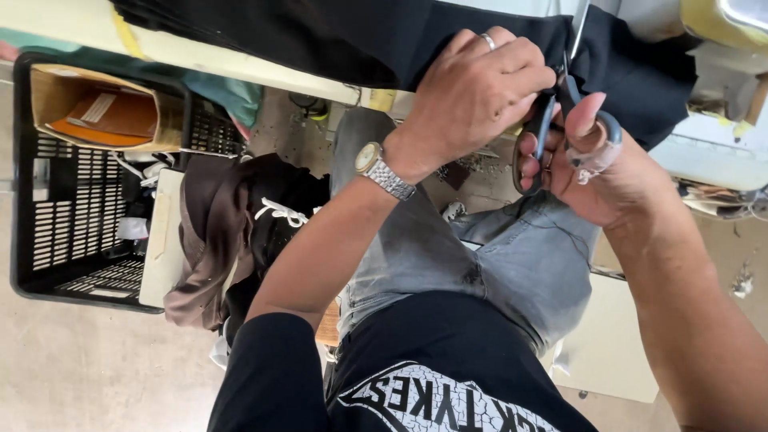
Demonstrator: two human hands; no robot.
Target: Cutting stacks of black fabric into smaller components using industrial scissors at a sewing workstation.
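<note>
**What the person is wearing**

The person wears a black short-sleeved T-shirt (448, 376) at the bottom centre of the frame, with a large white graphic printed across the chest. One black sleeve (268, 372) shows at the lower left. Below the shirt are faded grey-blue jeans (480, 256) in the middle of the frame, with darker worn patches and visible seams. The left wrist carries a silver metal wristwatch (376, 164) with a pale round dial and a linked band. A plain silver ring (488, 40) sits on a finger near the top centre. A strip of pale tape (596, 158) wraps the right thumb at the upper right.
</note>
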